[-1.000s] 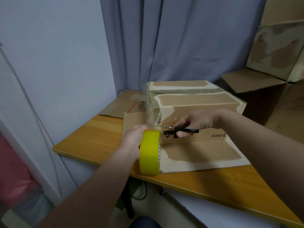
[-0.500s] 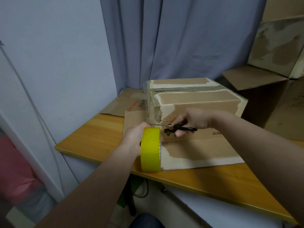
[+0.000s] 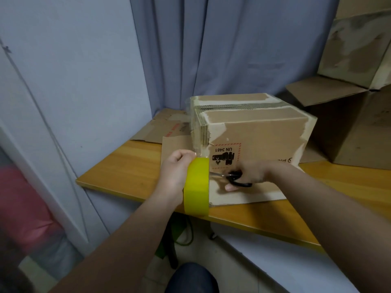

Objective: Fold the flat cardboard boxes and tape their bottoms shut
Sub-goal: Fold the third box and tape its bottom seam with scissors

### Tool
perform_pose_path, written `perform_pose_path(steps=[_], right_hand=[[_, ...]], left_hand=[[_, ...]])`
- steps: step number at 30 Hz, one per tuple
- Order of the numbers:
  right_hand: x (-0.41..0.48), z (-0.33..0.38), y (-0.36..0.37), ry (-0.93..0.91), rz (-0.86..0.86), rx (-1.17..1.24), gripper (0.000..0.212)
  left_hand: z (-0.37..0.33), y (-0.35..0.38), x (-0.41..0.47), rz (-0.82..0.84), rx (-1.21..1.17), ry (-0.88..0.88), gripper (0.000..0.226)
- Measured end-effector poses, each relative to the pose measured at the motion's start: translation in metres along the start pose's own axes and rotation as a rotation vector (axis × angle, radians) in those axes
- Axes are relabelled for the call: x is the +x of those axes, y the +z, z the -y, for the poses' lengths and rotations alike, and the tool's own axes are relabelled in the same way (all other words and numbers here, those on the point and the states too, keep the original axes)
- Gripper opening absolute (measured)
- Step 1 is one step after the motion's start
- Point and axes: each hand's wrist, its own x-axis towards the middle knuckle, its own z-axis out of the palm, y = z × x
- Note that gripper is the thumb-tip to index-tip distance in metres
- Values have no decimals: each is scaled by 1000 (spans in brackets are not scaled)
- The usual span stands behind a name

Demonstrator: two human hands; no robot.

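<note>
Box [image 3: 254, 132]: brown corrugated cardboard, rectangular, sits on a flat cardboard sheet [image 3: 175, 144] on the wooden counter [image 3: 127, 170]. Top flaps are folded shut and a ragged seam runs along the top; contents hidden. The paper skin is torn pale along the edges. The front face has a red-dashed label [image 3: 224, 154], printed upside down, "UN 3481". Glossy clear tape lies on the box's near-left corner.

Left hand [image 3: 177, 172]: in front of the box's near-left corner, grip clenched round a yellow tape roll [image 3: 196, 185]. The roll stands on edge, smooth and wide, with its lower part past the counter edge.

Right hand [image 3: 249, 174]: in front of the box, below the label, grip grasping black-handled scissors [image 3: 234, 178]. The metal blades point left, tip just beside the roll, low over the sheet.

More flat cardboard [image 3: 167, 127] lies left of the box, against the wall. Right of the box is an open box [image 3: 349, 132], flap up, inside dark; cannot tell what it holds. A grey-blue curtain [image 3: 232, 49], in soft folds, hangs behind the box.
</note>
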Motion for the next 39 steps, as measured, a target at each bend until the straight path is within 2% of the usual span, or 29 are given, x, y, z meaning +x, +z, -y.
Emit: perform_pose_path(steps=[4,7,10,12,14,16,17,19,21,22,24,25,26,29,33,36,39], right_hand=[[-29,-33,9,48,-172,300,42],[-63,-73,13,198,-319,391,34],[-104,-122,20,485,-518,394,44],[-138,-147,26,770,-646,190,51],[-169,-173,33,938,-658,62,58],[-193,-193,40,985,-601,120,63],[-202,-200,42,993,-561,131,63],[-217,-202,43,1015,-517,0,52],[-222,-193,36,959,-659,-206,39],[-221,-184,32,826,-802,-220,36],[-217,-154,21,400,-1025,-9,38],[-216,-137,16,209,-1032,110,41],[-215,-123,10,99,-988,170,42],[-207,-109,2,87,-899,125,33],[-201,-107,2,106,-988,45,6],[-196,-102,4,91,-1015,-62,4],[-197,-98,8,101,-1035,-56,7]], left_hand=[[-10,20,-10,89,36,205,13],[-10,57,-16,198,57,298,16],[6,105,-25,298,80,292,16],[16,137,-35,344,65,294,14],[24,165,-45,391,65,317,9],[30,188,-53,429,45,331,7],[34,197,-55,447,47,340,7],[43,213,-59,499,64,348,7],[53,221,-63,529,100,389,10],[57,224,-65,521,130,437,11],[61,227,-70,499,165,527,16],[60,227,-72,496,170,557,19],[61,228,-72,492,179,583,22],[60,225,-72,516,205,593,23],[61,220,-69,666,146,493,26],[61,220,-67,674,187,445,22],[65,223,-63,661,276,432,36]])
